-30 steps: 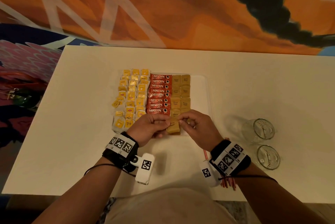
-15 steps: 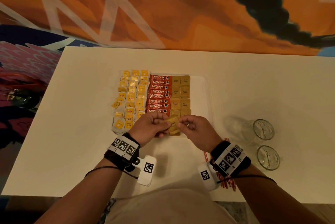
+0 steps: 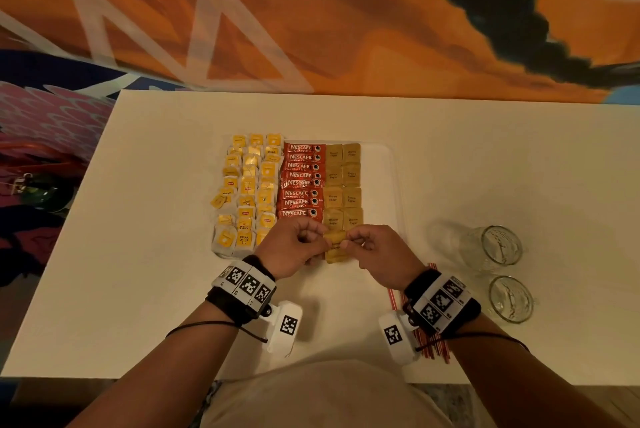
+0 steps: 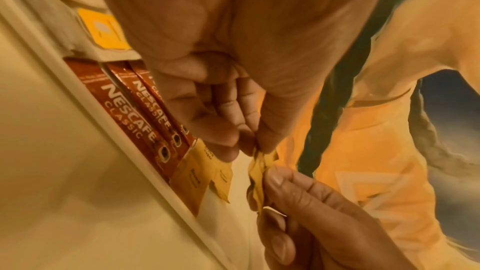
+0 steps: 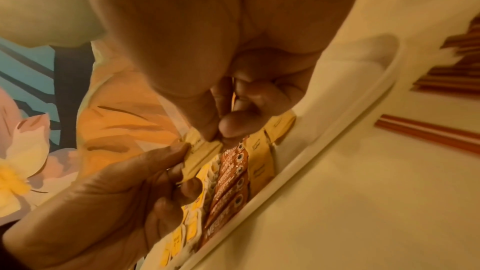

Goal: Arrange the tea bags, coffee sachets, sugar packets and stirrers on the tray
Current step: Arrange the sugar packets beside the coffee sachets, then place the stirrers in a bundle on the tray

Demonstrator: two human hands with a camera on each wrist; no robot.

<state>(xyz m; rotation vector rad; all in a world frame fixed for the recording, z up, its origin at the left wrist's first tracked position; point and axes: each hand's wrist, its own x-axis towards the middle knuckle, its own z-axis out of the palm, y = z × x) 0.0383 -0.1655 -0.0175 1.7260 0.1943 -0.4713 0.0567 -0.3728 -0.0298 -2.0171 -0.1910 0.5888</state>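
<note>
Fingers: left hand and right hand both pinching one brown sugar packet between thumb and fingertips; remaining fingers curled in; nothing else held
Packet: lifted just above the near edge of the tray, over the near end of the sugar rows; slightly crumpled in the left wrist view
Done, tea: yellow tea bags laid in about three columns on the tray's left side; a few at the left edge askew and seeming to overhang the rim
Done, coffee: red coffee sachets stacked in one column down the middle, touching the tea on one side and the sugar on the other
Done, sugar: two columns of sugar packets beside the coffee; likely nearly finished, with the pinched packet among the last
Left: red-and-white stirrers not yet on the tray; lying on the table near the right wrist; bare strip along the tray's right side probably meant for them
Nearby: two glasses on the table, right of the tray
Progress: judged well past halfway
</note>
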